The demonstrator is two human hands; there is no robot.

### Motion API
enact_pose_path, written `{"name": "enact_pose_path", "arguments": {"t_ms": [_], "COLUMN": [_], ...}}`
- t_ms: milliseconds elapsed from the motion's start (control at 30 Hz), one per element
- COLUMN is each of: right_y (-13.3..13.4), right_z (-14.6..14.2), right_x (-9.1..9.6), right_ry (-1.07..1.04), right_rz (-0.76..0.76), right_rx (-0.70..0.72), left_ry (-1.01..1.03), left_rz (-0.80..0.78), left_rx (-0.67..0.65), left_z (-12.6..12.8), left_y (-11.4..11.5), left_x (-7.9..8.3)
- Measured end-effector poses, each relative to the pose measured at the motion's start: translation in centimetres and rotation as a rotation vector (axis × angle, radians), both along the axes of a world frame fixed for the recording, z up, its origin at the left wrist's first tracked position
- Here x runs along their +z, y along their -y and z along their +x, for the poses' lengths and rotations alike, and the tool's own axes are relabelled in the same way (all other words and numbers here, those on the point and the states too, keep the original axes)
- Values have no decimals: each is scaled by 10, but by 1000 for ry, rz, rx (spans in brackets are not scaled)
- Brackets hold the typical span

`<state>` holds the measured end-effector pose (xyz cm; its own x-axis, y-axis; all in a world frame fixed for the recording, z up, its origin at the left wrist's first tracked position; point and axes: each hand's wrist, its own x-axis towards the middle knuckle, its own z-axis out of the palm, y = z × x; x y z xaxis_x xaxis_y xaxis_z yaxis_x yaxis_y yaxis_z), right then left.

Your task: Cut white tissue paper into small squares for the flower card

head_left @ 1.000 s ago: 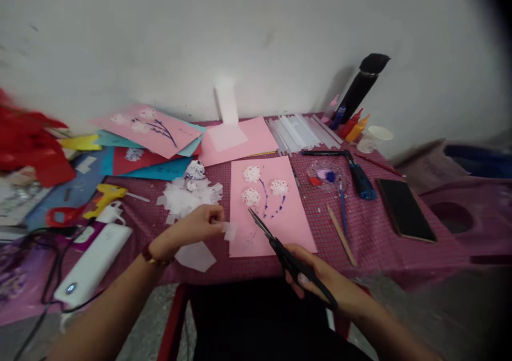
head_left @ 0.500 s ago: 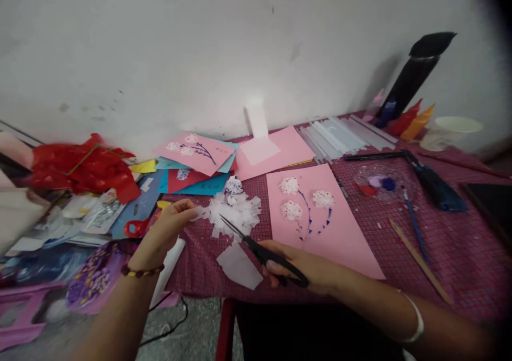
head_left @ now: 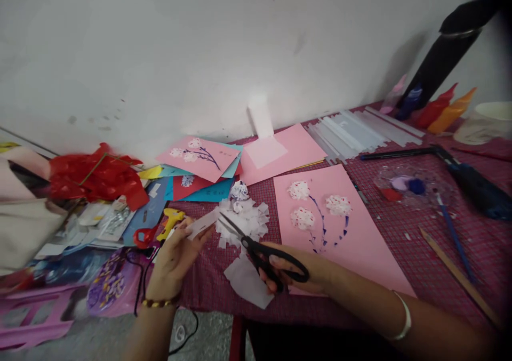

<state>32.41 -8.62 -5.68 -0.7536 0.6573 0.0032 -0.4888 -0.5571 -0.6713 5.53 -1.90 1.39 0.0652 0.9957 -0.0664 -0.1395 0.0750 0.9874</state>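
Between the fingers of my left hand (head_left: 182,246) is a narrow strip of thin white paper (head_left: 204,223), its far end pointing at the scissors. My right hand (head_left: 284,265) has its fingers through the handles of black scissors (head_left: 252,246), whose blades are slightly parted near the strip's end. Under the blades lies a heap of cut white paper pieces (head_left: 256,219). A larger piece of white paper (head_left: 247,283) rests on the cloth below the scissors. To the right lies a pink sheet (head_left: 360,249) with white dabbed blossoms and blue stems.
Behind the heap are stacked painted cards (head_left: 204,161) and a crumpled paper ball (head_left: 239,190). A yellow glue gun (head_left: 171,222) and red-handled scissors (head_left: 144,237) lie left. Glue sticks (head_left: 352,131), paint bottles (head_left: 436,107), a paint palette (head_left: 404,184), a brush (head_left: 456,238) and a pencil (head_left: 456,270) occupy the right.
My left hand has turned palm-up and now shows a longer strip close to the blades. The scissors are opened a little more. The view has shifted, so the table things sit differently.
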Motion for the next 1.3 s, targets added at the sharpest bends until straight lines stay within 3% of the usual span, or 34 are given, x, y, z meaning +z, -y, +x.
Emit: {"name": "enact_pose_path", "arguments": {"t_ms": [200, 400, 767, 933, 1300], "right_y": [1, -2, -2, -1, -1], "right_z": [-7, -13, -16, -13, -4], "right_x": [9, 1, -5, -8, 1], "right_ry": [169, 223, 263, 283, 139], "right_rz": [58, 105, 41, 7, -61], "right_rx": [-54, -128, -156, -152, 10], "left_ry": [192, 325, 443, 440, 426], "left_rz": [2, -112, -239, -233, -121], "left_rx": [-106, -106, 28, 34, 70], "left_z": [12, 16, 35, 38, 34], "left_y": [10, 17, 10, 7, -12], "left_x": [-27, -43, -36, -36, -35]}}
